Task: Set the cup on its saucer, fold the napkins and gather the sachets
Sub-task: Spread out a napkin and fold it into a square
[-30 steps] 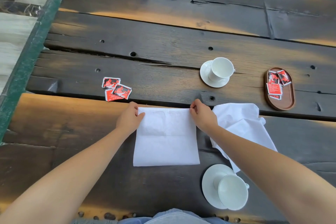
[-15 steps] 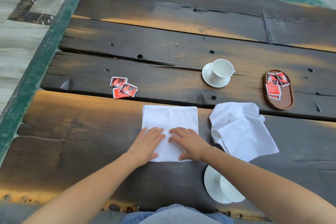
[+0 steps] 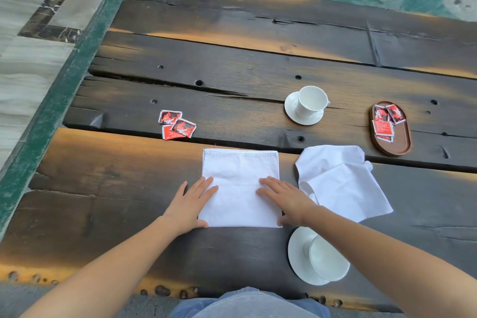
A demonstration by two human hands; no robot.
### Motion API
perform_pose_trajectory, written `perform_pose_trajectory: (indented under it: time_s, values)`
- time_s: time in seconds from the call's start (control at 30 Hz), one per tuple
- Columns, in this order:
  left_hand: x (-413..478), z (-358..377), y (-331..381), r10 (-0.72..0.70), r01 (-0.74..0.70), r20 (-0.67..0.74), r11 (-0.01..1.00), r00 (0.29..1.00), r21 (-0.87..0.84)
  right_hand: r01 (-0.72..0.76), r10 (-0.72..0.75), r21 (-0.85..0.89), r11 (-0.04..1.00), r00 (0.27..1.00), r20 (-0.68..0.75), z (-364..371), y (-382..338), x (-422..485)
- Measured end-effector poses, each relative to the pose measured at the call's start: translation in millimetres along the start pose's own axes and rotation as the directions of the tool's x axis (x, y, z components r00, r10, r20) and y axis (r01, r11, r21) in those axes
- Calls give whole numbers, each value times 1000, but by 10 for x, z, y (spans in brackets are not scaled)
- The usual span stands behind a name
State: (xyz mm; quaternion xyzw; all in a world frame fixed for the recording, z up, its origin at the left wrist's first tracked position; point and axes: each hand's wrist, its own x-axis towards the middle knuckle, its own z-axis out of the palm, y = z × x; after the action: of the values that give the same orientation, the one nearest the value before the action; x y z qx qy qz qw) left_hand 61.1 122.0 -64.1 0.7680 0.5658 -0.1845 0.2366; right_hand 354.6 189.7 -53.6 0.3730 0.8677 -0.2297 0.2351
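Wooden table — 3 loose sachets, crumpled napkin.

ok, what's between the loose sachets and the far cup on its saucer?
Head view: nothing. Between the loose sachets and the far cup on its saucer is bare dark plank, with only cracks and bolt holes.

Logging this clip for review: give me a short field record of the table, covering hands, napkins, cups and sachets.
left hand: flat, pressing the folded napkin
right hand: flat on the same napkin
second napkin: crumpled, not folded
far cup: upright on its saucer
near cup: on its saucer
loose sachets: three, on the table
wooden tray: holds several sachets
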Motion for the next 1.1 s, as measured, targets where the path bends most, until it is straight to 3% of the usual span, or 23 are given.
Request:
perform_pose_trajectory:
  time_s: [0.13,0.3,0.37,0.7,0.97,1.1]
  values:
    - [-30,-5,35,15,-14,-48,1000,999,23,-11,11,-13,1000,1000,7,-6,-36,-5]
    - [-111,92,63,106,-109,-159,994,982,-8,11,-2,57,998,989,-147,-18,-122,-16]
    - [-117,104,64,106,-112,-172,993,979,-24,40,-30,67,997,989,-147,-26,-162,-11]
    - [-101,72,24,73,-75,-78,997,994,-22,25,-26,-14,1000,1000,-6,47,-335,-55]
    - [-128,50,44,54,-56,-37,996,998,-69,0,0,4,1000,1000,-23,22,-342,-83]
    - [-135,53,34,50,-54,-36,993,998,-104,-15,23,68,998,993,-118,36,-340,-108]
